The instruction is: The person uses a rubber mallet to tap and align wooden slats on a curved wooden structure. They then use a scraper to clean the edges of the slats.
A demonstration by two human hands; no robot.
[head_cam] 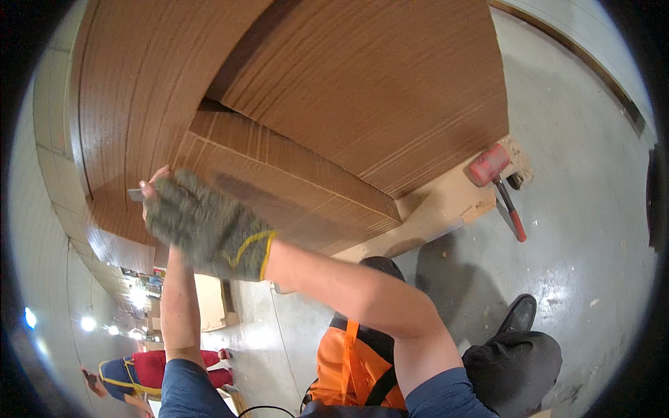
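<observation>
My right hand (196,224) wears a grey-green knitted glove with a yellow-edged cuff. It is blurred and crosses in front of my left hand (150,186). Bare fingertips of the left hand show past the glove, against a small flat grey object (136,195); the rest of that hand is hidden. Whether the gloved fingers hold anything is out of sight. Both hands are in front of a large brown corrugated cardboard carton (136,104). Beside them, a long folded cardboard edge (292,172) runs below a big cardboard panel (376,89).
A red-headed mallet (489,164) with a black and red handle leans by a wooden block (517,157). Pale board (439,209) lies under the cardboard. Grey concrete floor (575,209) extends right. Another person (151,371) in red trousers is at lower left.
</observation>
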